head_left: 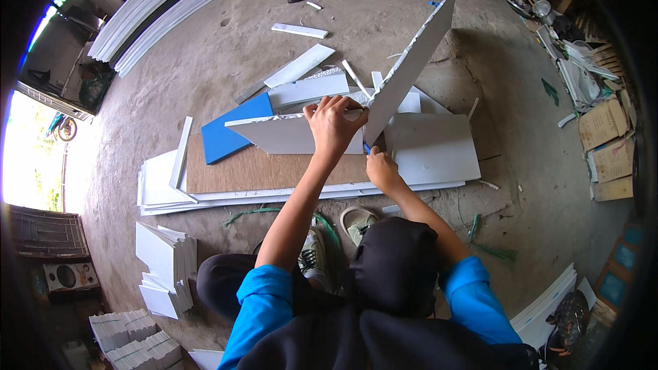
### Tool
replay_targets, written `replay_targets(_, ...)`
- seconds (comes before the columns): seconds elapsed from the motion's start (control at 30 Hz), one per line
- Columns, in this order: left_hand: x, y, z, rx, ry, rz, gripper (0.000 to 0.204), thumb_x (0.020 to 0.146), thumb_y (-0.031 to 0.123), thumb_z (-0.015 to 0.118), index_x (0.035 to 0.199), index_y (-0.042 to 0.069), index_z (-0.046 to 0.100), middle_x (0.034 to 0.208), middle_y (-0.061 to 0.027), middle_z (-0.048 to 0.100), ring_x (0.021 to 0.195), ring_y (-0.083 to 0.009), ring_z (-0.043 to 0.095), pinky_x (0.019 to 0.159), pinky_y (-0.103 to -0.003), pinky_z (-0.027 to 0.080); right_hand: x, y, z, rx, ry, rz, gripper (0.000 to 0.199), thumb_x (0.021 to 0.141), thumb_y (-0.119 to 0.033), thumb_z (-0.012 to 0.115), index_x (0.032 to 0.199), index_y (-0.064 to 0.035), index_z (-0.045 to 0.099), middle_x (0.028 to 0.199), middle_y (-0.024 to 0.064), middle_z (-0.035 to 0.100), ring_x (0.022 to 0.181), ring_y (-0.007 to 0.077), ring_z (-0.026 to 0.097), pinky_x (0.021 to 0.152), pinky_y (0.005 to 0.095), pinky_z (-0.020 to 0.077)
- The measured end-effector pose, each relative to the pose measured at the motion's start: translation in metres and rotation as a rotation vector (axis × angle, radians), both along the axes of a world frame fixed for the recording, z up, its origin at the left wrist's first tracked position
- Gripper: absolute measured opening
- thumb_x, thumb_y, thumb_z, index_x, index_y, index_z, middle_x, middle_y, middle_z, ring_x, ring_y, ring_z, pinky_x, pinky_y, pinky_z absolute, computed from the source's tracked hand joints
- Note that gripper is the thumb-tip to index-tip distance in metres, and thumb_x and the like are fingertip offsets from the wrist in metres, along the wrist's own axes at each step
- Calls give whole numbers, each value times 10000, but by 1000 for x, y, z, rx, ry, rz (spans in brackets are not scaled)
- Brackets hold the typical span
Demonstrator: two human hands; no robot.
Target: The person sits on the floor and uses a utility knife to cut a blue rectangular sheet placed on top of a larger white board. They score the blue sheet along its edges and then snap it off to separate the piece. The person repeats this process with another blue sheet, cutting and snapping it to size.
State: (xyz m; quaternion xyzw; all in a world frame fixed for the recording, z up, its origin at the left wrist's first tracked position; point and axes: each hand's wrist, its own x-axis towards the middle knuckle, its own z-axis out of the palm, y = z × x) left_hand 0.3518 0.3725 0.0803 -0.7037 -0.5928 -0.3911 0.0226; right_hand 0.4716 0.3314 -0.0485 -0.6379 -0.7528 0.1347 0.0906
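Observation:
My left hand (334, 122) has its fingers bent over the rough upper edge of a white foam board. The board stands as two slabs meeting in a V: a low left slab (281, 136) and a taller right slab (415, 62) tilted up to the right. Below the point where they meet, my right hand (384, 168) is closed on a slim blue tool (368, 148) that looks like a utility knife. Its tip lies against the board's lower corner, partly hidden. Underneath are a brown wooden sheet (260, 175) and a stack of white boards (161, 181).
A blue board (236, 127) and several white offcuts (301, 65) lie beyond my hands. Stacked white panels (171, 7) fill the far left, cut white boards (164, 267) the near left. Cardboard boxes (606, 137) stand at right. Green twine (493, 250) lies on the floor.

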Motion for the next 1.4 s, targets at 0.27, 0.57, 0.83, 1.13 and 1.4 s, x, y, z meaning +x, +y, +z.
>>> replay_targets(0.27, 5, -16, -2, -55, 32, -61, 170, 642, 299, 709, 710, 161, 638, 709, 47, 601, 750, -130, 532, 744, -353, 268, 6, 1, -44, -87, 90, -14, 275, 886, -232, 423, 977, 27, 409, 707, 253, 593, 679, 400, 607, 571, 457, 501)
replay_targets(0.57, 12, -7, 6, -100, 46, -82, 205, 648, 342, 695, 712, 153, 647, 717, 44, 611, 765, -136, 544, 774, -402, 256, 23, -14, -31, -88, 116, -14, 336, 900, -241, 392, 1082, 41, 379, 698, 260, 586, 672, 403, 601, 557, 464, 496)
replay_targets(0.83, 7, -2, -3, -9, 116, -80, 236, 644, 375, 699, 723, 162, 634, 730, 52, 605, 767, -138, 540, 788, -433, 254, 25, -14, -21, -95, 136, 4, 271, 897, -247, 401, 986, 8, 404, 690, 244, 590, 653, 406, 597, 561, 474, 492)
replay_targets(1.13, -13, 29, -1, -47, 353, -196, 279, 709, 340, 646, 823, 94, 581, 736, -6, 615, 735, -175, 588, 783, -339, 363, -1, 22, -45, -4, 170, 56, 253, 898, -227, 407, 947, 20, 408, 611, 230, 573, 587, 398, 589, 488, 454, 478)
replay_targets(1.4, -18, 34, -8, 26, 349, -224, 267, 674, 300, 672, 745, 97, 513, 687, 1, 592, 720, -164, 590, 756, -332, 375, 9, -7, -17, -101, 104, 45, 287, 899, -214, 410, 1030, 41, 422, 607, 202, 583, 586, 365, 607, 475, 424, 497)
